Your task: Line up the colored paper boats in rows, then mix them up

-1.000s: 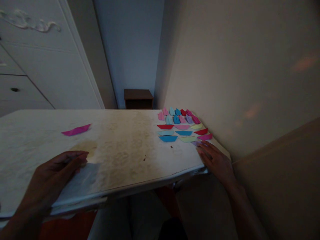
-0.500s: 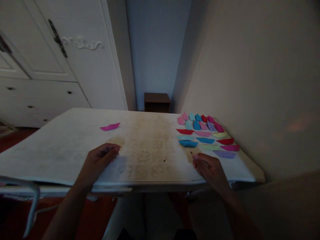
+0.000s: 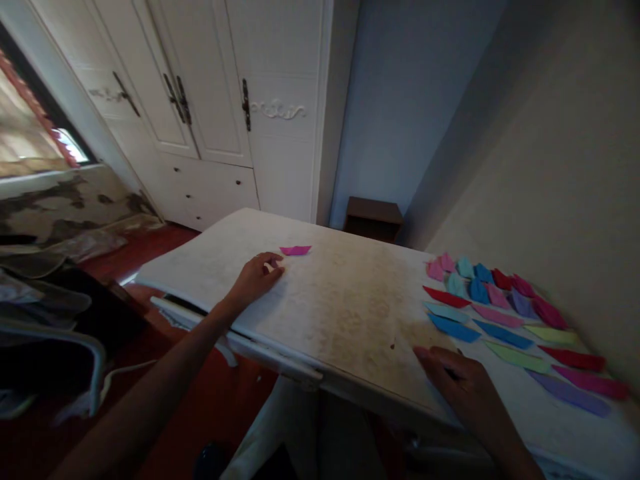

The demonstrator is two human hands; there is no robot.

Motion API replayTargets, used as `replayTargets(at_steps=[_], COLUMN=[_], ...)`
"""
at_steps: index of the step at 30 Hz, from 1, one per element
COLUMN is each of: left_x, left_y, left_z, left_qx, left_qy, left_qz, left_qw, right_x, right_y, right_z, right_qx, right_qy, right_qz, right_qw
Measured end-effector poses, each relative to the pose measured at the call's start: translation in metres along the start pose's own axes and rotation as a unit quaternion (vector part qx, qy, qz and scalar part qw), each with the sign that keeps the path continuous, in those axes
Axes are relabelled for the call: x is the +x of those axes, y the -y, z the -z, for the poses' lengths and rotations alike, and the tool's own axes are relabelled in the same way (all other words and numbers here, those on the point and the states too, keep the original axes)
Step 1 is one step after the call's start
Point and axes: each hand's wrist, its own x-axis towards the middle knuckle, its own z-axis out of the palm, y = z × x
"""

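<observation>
A magenta folded paper boat (image 3: pixel 295 251) lies by itself on the white table (image 3: pixel 345 267), left of its middle. My left hand (image 3: pixel 260 275) reaches in just in front of it, thumb and forefinger apart, holding nothing and not touching the boat. Low over the table's front right part is my right hand (image 3: pixel 457 377), its fingers curled in, with nothing visible in them. Beyond and beside it are several folded paper pieces in rows, among them a blue boat (image 3: pixel 454 328), a red boat (image 3: pixel 446 297), a green one (image 3: pixel 517 357) and a purple one (image 3: pixel 569 393).
White wardrobes (image 3: pixel 285 153) stand behind the table, and a small brown cabinet (image 3: pixel 374 212) is at the back. A wall (image 3: pixel 550 173) runs along the right side. At lower left, a white metal frame (image 3: pixel 97 360) stands beside dark items on the red floor.
My view has turned left, so the table sits further right in the picture. My left hand has moved forward toward the magenta boat and its fingers have parted. My right hand stays near the front edge.
</observation>
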Motion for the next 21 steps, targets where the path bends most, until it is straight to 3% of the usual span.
replayTargets(at_steps=[5, 10, 15, 21], left_x=[0.047, 0.077, 0.079, 0.057], left_y=[0.019, 0.021, 0.018, 0.009], left_z=[0.002, -0.007, -0.013, -0.01], left_qx=[0.143, 0.193, 0.198, 0.168], left_qy=[0.008, 0.063, 0.055, 0.03], left_qz=[0.0, -0.025, -0.042, -0.069], left_qw=[0.99, 0.979, 0.978, 0.983], right_x=[0.0, 0.0, -0.002, -0.001], right_y=[0.001, -0.001, -0.005, -0.004], right_z=[-0.003, -0.003, -0.001, 0.0], right_qx=[-0.014, -0.016, -0.014, 0.008], right_qy=[-0.023, -0.027, -0.024, -0.017], right_qz=[0.011, 0.026, 0.019, 0.02], right_qw=[1.0, 0.999, 0.999, 1.0])
